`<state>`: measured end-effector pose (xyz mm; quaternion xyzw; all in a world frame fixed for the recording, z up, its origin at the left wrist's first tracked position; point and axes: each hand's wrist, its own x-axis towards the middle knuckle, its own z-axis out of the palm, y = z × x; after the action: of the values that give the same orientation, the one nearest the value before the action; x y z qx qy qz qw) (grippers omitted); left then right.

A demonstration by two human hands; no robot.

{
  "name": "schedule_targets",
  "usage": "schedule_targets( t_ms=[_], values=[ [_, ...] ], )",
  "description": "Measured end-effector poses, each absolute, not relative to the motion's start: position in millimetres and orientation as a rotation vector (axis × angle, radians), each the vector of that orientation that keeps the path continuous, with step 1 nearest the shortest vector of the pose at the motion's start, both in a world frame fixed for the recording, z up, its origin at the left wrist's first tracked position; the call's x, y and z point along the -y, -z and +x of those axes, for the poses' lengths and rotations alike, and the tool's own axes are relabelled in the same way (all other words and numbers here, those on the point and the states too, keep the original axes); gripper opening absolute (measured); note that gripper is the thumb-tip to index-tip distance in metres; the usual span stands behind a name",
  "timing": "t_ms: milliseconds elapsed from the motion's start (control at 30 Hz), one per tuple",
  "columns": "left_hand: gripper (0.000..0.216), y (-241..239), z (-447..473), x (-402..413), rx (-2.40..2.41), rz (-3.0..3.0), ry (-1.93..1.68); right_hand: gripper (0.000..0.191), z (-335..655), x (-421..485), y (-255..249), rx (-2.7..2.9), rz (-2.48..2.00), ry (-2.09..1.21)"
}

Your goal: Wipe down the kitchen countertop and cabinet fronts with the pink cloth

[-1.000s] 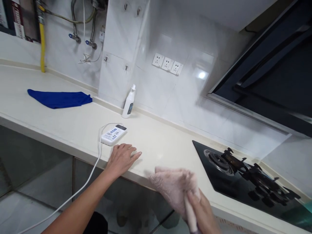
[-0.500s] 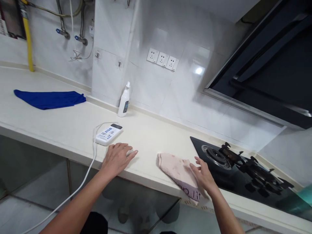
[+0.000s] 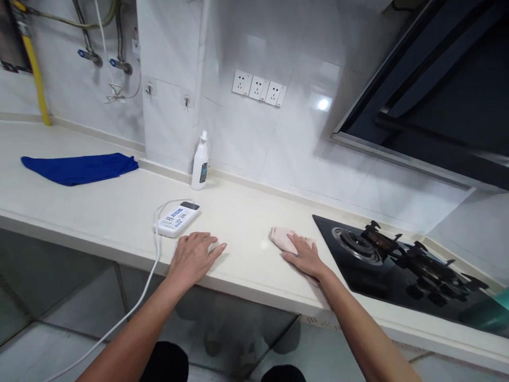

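While the right hand (image 3: 304, 257) is lying palm-down on a pink cloth (image 3: 281, 239), the left hand (image 3: 193, 257) is resting on the counter (image 3: 242, 212).
Right: opening nearly flat, fingers slightly spread, thumb sticking out; it is covering the cloth, can't tell if any fold is being pinched underneath. Cloth is lying on the counter just left of the black hob (image 3: 369, 289), one end showing past the fingertips. Left: staying half open is all it's doing, fingers loosely curved, gripping nothing visible, sitting near the front edge just beside a white corded device (image 3: 177, 220). White bottle (image 3: 199, 165) is standing upright behind that; blue cloth (image 3: 79, 168) is lying farther left.
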<state>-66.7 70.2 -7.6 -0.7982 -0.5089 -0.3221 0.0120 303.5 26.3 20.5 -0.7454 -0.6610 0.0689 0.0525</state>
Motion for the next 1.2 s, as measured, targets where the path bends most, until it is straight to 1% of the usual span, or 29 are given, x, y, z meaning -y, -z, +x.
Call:
schedule_targets(
  t_ms=[100,233,300,367,467,533,600,767,867,933,1000,1067,1133,1200],
  values=[
    [0.044,7,-66,-70,1.598,-2.468,1.009,0.068,273,-13,-17,2.092,-2.052,-0.246],
    [0.042,8,-66,-72,1.564,-2.446,1.019,0.055,208,27,-8,2.285,-1.499,-0.406],
    [0.042,8,-67,-73,1.542,-2.442,1.009,0.052,181,46,0,2.270,-1.301,-0.435],
    [0.043,8,-69,-73,1.530,-2.441,1.004,0.053,166,62,6,2.163,-1.235,-0.467],
    [0.046,7,-70,-73,1.523,-2.459,0.981,0.053,164,80,5,1.897,-1.254,-0.654],
    [0.046,6,-70,-73,1.523,-2.467,0.964,0.053,171,87,-5,1.726,-1.230,-0.804],
    [0.045,5,-69,-73,1.551,-2.460,0.960,0.055,180,89,-20,1.605,-1.186,-0.846],
    [0.043,6,-67,-73,1.603,-2.441,0.981,0.057,207,80,-66,1.470,-1.179,-0.723],
    [0.042,7,-67,-72,1.585,-2.462,1.006,0.064,225,75,-88,1.331,-1.248,-0.617],
    [0.043,8,-67,-72,1.589,-2.471,1.030,0.070,234,73,-92,1.290,-1.298,-0.489],
    [0.043,9,-67,-72,1.596,-2.469,1.043,0.074,238,75,-85,1.359,-1.382,-0.348],
    [0.043,9,-67,-71,1.593,-2.463,1.040,0.077,239,77,-69,1.600,-1.496,-0.301],
    [0.042,9,-67,-71,1.587,-2.452,1.030,0.076,239,80,-52,1.957,-1.605,-0.408],
    [0.041,8,-67,-70,1.583,-2.445,1.019,0.071,237,80,-42,2.188,-1.700,-0.501]
  ],
)
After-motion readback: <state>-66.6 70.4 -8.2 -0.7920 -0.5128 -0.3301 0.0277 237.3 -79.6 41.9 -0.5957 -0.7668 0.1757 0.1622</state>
